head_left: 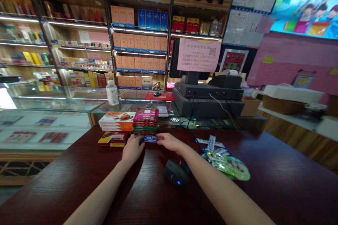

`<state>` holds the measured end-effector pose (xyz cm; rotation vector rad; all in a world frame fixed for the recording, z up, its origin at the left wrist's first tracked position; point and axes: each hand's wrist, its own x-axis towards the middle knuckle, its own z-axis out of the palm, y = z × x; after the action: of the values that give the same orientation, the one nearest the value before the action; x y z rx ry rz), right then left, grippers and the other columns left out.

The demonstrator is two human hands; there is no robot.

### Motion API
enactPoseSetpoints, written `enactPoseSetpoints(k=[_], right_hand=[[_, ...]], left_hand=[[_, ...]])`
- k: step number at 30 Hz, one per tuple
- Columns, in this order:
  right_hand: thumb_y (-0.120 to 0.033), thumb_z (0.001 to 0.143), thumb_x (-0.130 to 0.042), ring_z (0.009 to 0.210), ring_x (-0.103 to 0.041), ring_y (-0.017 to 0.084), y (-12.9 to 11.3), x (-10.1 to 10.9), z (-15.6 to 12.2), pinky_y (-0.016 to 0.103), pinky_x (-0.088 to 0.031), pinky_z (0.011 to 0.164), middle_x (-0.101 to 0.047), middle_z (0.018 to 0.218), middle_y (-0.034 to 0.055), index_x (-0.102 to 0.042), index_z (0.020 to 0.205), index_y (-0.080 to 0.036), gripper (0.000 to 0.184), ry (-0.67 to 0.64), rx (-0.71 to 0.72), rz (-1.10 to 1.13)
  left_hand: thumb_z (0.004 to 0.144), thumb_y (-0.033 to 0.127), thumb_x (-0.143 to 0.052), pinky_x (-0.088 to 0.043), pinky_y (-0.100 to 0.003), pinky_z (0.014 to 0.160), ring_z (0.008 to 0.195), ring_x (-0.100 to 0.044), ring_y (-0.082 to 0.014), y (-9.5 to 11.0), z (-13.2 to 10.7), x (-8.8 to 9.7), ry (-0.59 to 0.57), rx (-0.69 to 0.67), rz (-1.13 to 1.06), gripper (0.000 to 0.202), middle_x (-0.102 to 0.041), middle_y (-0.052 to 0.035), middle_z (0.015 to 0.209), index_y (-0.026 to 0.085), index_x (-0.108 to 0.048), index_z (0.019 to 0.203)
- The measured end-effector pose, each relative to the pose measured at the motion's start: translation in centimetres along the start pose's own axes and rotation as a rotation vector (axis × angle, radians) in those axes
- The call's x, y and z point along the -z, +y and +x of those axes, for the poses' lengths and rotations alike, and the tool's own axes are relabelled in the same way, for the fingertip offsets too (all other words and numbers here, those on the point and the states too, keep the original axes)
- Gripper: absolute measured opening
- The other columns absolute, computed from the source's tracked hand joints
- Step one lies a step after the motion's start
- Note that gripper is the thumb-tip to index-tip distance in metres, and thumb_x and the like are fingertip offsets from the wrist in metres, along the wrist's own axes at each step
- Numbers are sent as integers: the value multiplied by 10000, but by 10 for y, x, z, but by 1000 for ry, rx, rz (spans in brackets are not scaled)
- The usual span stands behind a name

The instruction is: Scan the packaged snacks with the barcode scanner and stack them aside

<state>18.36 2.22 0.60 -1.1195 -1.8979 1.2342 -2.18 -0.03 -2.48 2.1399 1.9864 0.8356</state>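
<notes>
Both my arms reach forward over a dark red wooden counter [277, 182]. A small purple bar-shaped packet [150, 139] lies just in front of a stack of magenta and green snack packs [145, 121]. My left hand [132, 148] grips the packet's left end with curled fingers. At the packet's right end, my right hand [170, 142] pinches it. Left of the magenta stack stands a pile of orange and white boxes [117, 121], with flat red and yellow packs [112, 138] lying below it.
A black barcode scanner [176, 174] with a blue light lies under my right forearm. Green and white snack packets [227, 164] lie to the right. Behind stand a cash register with a pink notice [198, 55], a plastic bottle [112, 92], glass display cases and stocked shelves.
</notes>
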Motion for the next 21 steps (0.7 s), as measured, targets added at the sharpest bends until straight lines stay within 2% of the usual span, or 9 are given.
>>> enactPoseSetpoints(k=[6, 10, 14, 17, 21], right_hand=[[-80, 761, -563, 997, -675, 217, -1, 0, -1, 347, -461, 985, -758, 961, 50, -737, 1000, -147, 304, -20, -35, 7], [-64, 765, -543, 894, -678, 193, -3, 1, -9, 313, -486, 899, -752, 901, 32, -731, 1025, -155, 333, -4, -55, -14], [-101, 784, -589, 796, -667, 183, -1, 3, -15, 300, -495, 808, -743, 838, 39, -718, 1045, -143, 295, 50, -109, -64], [-124, 784, -635, 834, -682, 185, 2, 2, -14, 289, -500, 819, -756, 890, 63, -719, 1027, -141, 257, 53, -132, -90], [-87, 787, -603, 939, -696, 197, 5, -1, -11, 296, -501, 885, -764, 988, 84, -727, 1009, -144, 261, 47, -137, -122]], left_hand=[[876, 285, -571, -459, -328, 993, 1085, -600, -236, 6, -2, 7, -38, 19, 49, 355, -600, -93, 1080, 213, -679, 1207], [885, 274, -559, -462, -341, 970, 1088, -587, -240, 11, -7, 14, -29, 25, 71, 354, -584, -104, 1110, 192, -648, 1218], [886, 274, -561, -459, -339, 949, 1017, -588, -225, 17, -14, 22, -25, -32, 129, 257, -583, -83, 1050, 204, -671, 1107], [888, 273, -558, -457, -328, 931, 988, -588, -215, 20, -17, 26, -66, -68, 155, 219, -586, -75, 1037, 230, -719, 1030], [888, 245, -543, -444, -335, 957, 1031, -582, -232, 19, -18, 25, -101, -57, 161, 271, -601, -91, 1059, 235, -749, 1064]])
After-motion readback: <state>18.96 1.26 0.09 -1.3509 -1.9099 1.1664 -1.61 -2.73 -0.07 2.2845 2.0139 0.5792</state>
